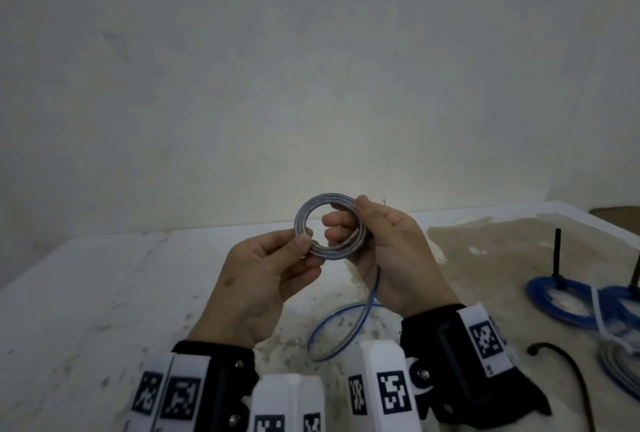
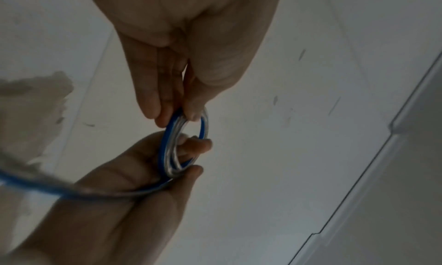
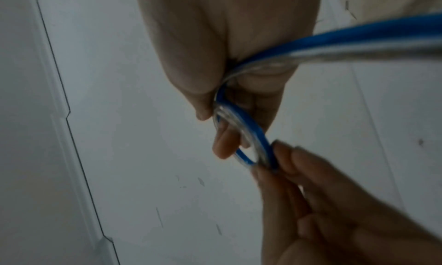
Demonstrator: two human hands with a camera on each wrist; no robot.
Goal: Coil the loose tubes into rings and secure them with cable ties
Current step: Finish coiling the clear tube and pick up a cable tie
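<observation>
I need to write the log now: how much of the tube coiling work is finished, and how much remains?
Done: blue tube rings with upright black cable ties lie at the table's right. In hand: the left hand and right hand hold a partly wound blue-and-clear tube coil. Left: its loose tail is unwound, and no tie is on it yet.

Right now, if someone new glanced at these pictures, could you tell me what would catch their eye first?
First, the tube ring held up mid-frame above the white table: the left hand pinches its near-left edge, and the right hand grips its right side. Its loose tail trails down onto the table in a blue-edged loop. At the far right lie finished blue coils with black cable ties sticking up.
</observation>
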